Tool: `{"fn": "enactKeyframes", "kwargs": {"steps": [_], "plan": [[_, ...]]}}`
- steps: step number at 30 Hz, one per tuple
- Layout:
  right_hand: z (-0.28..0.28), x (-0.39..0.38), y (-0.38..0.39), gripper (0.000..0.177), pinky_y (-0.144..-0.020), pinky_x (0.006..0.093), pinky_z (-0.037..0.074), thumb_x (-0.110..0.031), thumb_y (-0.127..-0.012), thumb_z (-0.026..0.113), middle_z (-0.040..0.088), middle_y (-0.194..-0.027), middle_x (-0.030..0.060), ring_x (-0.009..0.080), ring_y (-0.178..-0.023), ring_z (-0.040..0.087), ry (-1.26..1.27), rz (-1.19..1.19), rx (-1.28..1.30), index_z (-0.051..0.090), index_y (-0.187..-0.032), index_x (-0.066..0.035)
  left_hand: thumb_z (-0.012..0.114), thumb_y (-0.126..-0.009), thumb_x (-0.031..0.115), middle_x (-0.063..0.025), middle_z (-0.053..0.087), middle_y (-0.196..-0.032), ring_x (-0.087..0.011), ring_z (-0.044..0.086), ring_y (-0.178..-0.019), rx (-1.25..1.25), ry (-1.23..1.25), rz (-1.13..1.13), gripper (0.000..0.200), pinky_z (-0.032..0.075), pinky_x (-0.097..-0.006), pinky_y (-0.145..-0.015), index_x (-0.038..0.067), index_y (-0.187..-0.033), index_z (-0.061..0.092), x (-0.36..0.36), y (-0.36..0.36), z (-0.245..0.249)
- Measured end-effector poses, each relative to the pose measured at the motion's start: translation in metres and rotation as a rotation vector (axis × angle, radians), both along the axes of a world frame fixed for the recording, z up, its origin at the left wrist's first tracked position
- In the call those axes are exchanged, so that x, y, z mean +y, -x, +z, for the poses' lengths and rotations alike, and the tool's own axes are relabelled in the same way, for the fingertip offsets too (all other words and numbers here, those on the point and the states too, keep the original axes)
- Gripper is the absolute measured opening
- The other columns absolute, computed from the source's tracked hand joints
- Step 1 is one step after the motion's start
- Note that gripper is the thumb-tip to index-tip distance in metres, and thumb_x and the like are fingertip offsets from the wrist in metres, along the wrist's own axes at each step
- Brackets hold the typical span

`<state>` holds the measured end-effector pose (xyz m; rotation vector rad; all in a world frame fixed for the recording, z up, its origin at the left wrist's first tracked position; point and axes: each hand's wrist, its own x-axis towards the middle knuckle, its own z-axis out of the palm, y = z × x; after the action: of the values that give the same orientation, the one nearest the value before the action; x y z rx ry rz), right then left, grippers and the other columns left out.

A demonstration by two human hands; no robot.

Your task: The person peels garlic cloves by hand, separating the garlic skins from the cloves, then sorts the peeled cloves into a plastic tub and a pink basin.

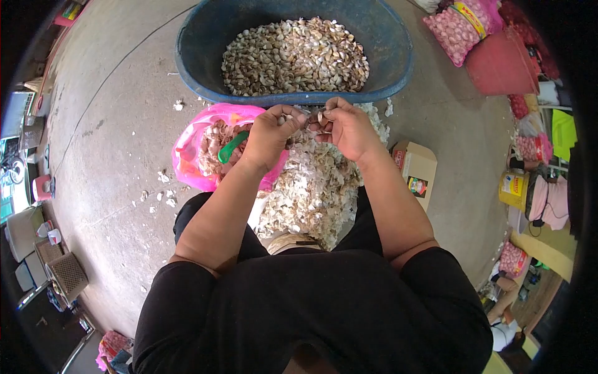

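Observation:
Both hands meet just in front of a blue tub [187,65] that holds a large heap of garlic cloves [299,56]. My left hand [271,134] has its fingers closed in a pinch on something small at the fingertips. Close beside it, my right hand [350,129] pinches a small brownish clove [320,117]. Below the hands lies a pile of pale papery skins [311,187]. A pink plastic bag [187,149] with reddish-brown pieces lies left of the pile, under my left forearm. On it rests a green-handled tool [233,148], whose far end is hidden.
An open cardboard box [418,168] stands right of the pile. Farther right are a red bucket [501,62], a pink net bag of garlic [453,31] and a yellow tub [513,188]. Skin scraps litter the concrete floor [118,156]. A brown basket [67,275] stands at the left.

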<state>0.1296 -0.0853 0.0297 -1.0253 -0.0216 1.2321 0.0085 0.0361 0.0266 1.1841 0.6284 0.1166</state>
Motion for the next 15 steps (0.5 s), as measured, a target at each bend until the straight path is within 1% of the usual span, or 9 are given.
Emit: {"fn": "enactKeyframes", "kwargs": {"steps": [3, 6, 9, 12, 15], "plan": [[-0.018, 0.002, 0.002, 0.008, -0.060, 0.0320, 0.047, -0.013, -0.082, 0.044, 0.055, -0.076, 0.0066, 0.0189, -0.066, 0.056, -0.020, 0.021, 0.068, 0.049, -0.080, -0.006, 0.066, -0.071, 0.011, -0.0020, 0.052, -0.070, -0.0108, 0.050, -0.061, -0.114, -0.119, 0.005, 0.014, 0.042, -0.0229, -0.054, 0.002, -0.076, 0.057, -0.006, -0.003, 0.002], [-0.018, 0.008, 0.010, 0.012, -0.063, 0.0343, 0.048, -0.014, -0.083, 0.043, 0.055, -0.078, 0.0074, 0.0203, -0.066, 0.055, 0.041, -0.073, 0.236, 0.051, -0.085, -0.005, 0.067, -0.067, 0.011, -0.0068, 0.054, -0.075, -0.0161, 0.053, -0.063, -0.071, -0.746, 0.007, 0.015, 0.044, -0.0241, -0.058, 0.001, -0.075, 0.059, -0.009, -0.002, -0.004], [-0.016, 0.012, 0.022, 0.017, -0.066, 0.0361, 0.049, -0.017, -0.084, 0.042, 0.055, -0.078, 0.0078, 0.0209, -0.067, 0.055, 0.082, -0.077, 0.321, 0.051, -0.090, -0.003, 0.068, -0.065, 0.010, -0.0106, 0.053, -0.079, -0.0200, 0.054, -0.065, -0.113, -0.830, -0.043, 0.016, 0.045, -0.0264, -0.060, 0.001, -0.076, 0.061, -0.014, -0.001, -0.006], [-0.036, 0.011, 0.021, 0.021, -0.068, 0.0365, 0.048, -0.020, -0.084, 0.042, 0.055, -0.084, 0.0094, 0.0216, -0.073, 0.055, 0.007, -0.039, 0.374, 0.051, -0.091, -0.003, 0.063, -0.071, 0.012, -0.0117, 0.054, -0.081, -0.0220, 0.055, -0.066, -0.044, -0.730, -0.069, 0.012, 0.045, -0.0279, -0.062, 0.002, -0.077, 0.061, -0.010, 0.000, -0.010], [-0.032, 0.015, 0.013, 0.023, -0.069, 0.0367, 0.048, -0.023, -0.084, 0.043, 0.055, -0.089, 0.0107, 0.0223, -0.078, 0.055, 0.028, -0.134, 0.303, 0.049, -0.092, -0.002, 0.053, -0.081, 0.012, -0.0079, 0.055, -0.086, -0.0154, 0.055, -0.075, -0.017, -0.705, -0.034, 0.016, 0.046, -0.0260, -0.064, -0.002, -0.087, 0.057, -0.005, -0.001, -0.007]]}}
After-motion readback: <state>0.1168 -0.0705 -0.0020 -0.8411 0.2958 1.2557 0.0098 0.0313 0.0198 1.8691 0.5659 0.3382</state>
